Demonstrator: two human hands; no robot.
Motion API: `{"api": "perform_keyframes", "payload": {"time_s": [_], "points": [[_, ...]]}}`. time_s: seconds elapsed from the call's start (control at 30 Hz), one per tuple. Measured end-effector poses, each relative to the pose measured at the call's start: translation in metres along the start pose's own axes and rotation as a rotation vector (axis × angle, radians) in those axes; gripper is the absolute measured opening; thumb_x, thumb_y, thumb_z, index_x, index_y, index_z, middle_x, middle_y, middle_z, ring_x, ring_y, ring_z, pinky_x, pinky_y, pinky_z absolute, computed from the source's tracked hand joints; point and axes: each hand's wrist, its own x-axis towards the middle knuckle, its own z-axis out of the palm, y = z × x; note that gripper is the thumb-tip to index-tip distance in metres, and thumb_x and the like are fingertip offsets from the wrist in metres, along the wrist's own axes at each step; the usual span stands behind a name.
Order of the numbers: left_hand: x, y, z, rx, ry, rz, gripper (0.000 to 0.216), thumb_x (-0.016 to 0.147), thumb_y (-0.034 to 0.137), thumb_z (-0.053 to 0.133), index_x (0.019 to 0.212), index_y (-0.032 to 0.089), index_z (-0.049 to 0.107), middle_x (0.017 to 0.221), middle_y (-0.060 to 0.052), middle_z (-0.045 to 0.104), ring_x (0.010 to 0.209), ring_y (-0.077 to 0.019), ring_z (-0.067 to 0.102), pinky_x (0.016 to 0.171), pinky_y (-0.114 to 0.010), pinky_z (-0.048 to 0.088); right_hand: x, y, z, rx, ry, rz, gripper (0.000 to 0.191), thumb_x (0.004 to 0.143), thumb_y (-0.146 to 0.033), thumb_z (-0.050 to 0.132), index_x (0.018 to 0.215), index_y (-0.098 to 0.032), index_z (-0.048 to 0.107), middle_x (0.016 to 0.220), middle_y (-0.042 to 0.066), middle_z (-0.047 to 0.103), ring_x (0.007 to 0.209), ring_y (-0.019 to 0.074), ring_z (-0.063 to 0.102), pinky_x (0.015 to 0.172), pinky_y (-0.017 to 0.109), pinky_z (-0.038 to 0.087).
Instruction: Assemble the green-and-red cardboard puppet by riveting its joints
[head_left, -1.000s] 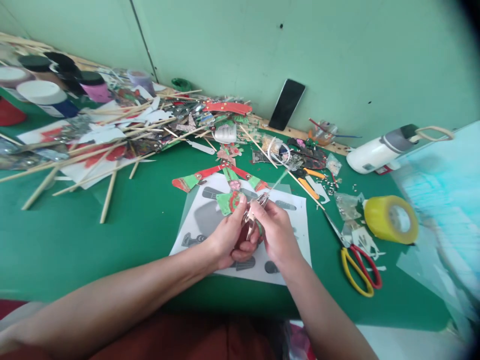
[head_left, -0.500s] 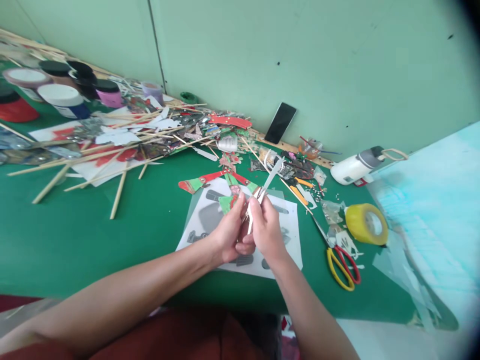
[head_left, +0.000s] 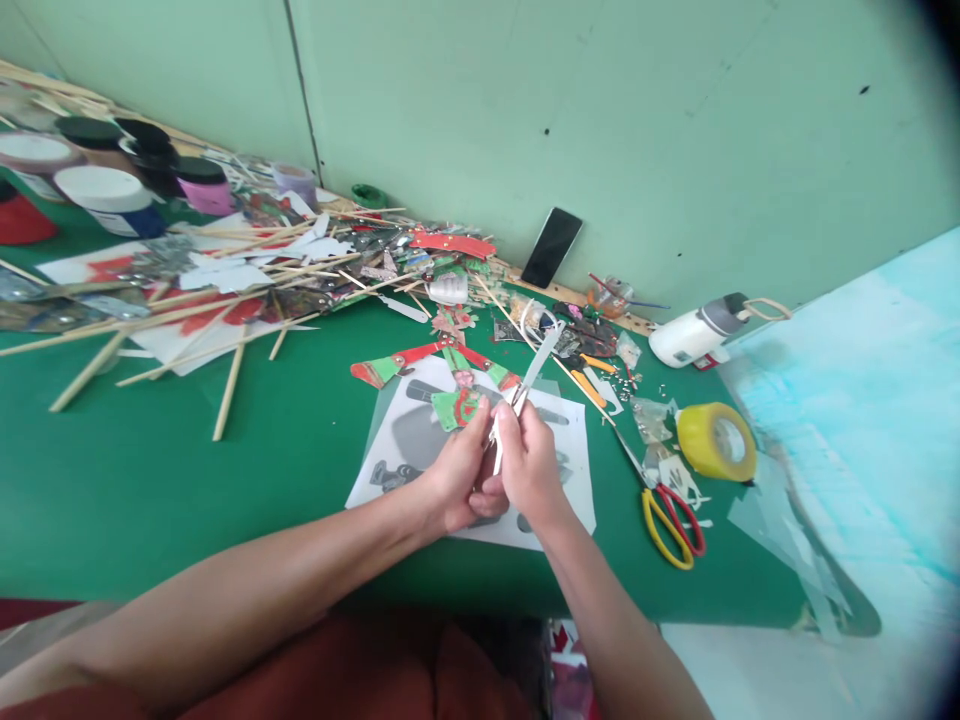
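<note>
Over the printed sheet (head_left: 390,460) my two hands meet with their fingers closed. My right hand (head_left: 534,468) pinches narrow white cut-out pieces (head_left: 498,450); a long pale strip (head_left: 541,355) pokes out beyond its fingertips, up and to the right. My left hand (head_left: 457,480) grips the lower part of the same white pieces, with its thumb on top; its fingers are partly hidden. Just past my hands lies a jointed red and green paper figure (head_left: 454,408), its arms spread on the sheet and the green table.
To the right lie scissors (head_left: 671,525), yellow tape (head_left: 716,442), orange-handled pliers (head_left: 589,385) and a white bottle (head_left: 690,338). A phone (head_left: 553,247) leans on the wall. Wooden sticks (head_left: 231,385), paper scraps and paint jars (head_left: 109,200) crowd the left and back.
The whole view has shifted slightly. My hands keep their hold on the white pieces, and slightly more of the figure's green body shows beside my left thumb.
</note>
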Motion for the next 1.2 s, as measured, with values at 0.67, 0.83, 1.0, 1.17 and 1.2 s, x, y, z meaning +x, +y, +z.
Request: {"api": "perform_keyframes", "payload": {"time_s": [0.67, 0.83, 1.0, 1.17, 1.2], "points": [[0.005, 0.020, -0.008, 0.170, 0.123, 0.176, 0.069, 0.076, 0.080, 0.031, 0.050, 0.017, 0.045, 0.030, 0.001, 0.038, 0.021, -0.0065, 0.025, 0.026, -0.018, 0.014, 0.017, 0.002, 0.005, 0.400, -0.183, 0.180, 0.030, 0.081, -0.047, 0.060, 0.086, -0.017, 0.061, 0.063, -0.002, 0.056, 0.052, 0.0111, 0.052, 0.048, 0.022, 0.042], [0.007, 0.020, -0.010, 0.203, 0.304, 0.371, 0.051, 0.079, 0.065, 0.049, 0.061, 0.018, 0.050, 0.037, -0.001, 0.049, 0.028, -0.0119, 0.041, 0.029, -0.020, 0.025, 0.023, 0.010, 0.014, 0.276, -0.188, 0.082, 0.034, 0.084, -0.047, 0.056, 0.099, -0.017, 0.062, 0.059, -0.002, 0.055, 0.043, 0.0111, 0.048, 0.037, 0.021, 0.039], [0.011, 0.016, -0.013, 0.301, 0.326, 0.412, 0.054, 0.081, 0.067, 0.044, 0.057, 0.018, 0.049, 0.038, 0.000, 0.048, 0.031, -0.0135, 0.045, 0.030, -0.022, 0.031, 0.019, 0.011, 0.009, 0.337, -0.307, 0.136, 0.039, 0.088, -0.048, 0.051, 0.114, -0.020, 0.055, 0.059, -0.003, 0.054, 0.037, 0.0119, 0.050, 0.034, 0.023, 0.044], [0.012, 0.017, -0.013, 0.437, 0.216, 0.358, 0.059, 0.083, 0.069, 0.039, 0.059, 0.017, 0.052, 0.041, -0.001, 0.050, 0.036, -0.0138, 0.049, 0.039, -0.024, 0.039, 0.020, 0.024, 0.000, 0.482, -0.391, 0.186, 0.041, 0.089, -0.050, 0.049, 0.116, -0.019, 0.052, 0.047, -0.006, 0.049, 0.031, 0.0117, 0.046, 0.030, 0.022, 0.040], [0.012, 0.018, -0.013, 0.429, 0.181, 0.355, 0.057, 0.083, 0.067, 0.041, 0.060, 0.016, 0.052, 0.043, 0.000, 0.050, 0.039, -0.0132, 0.050, 0.042, -0.025, 0.042, 0.021, 0.027, -0.001, 0.507, -0.394, 0.178, 0.042, 0.089, -0.050, 0.049, 0.117, -0.019, 0.052, 0.048, -0.006, 0.051, 0.031, 0.0113, 0.045, 0.030, 0.021, 0.038]]}}
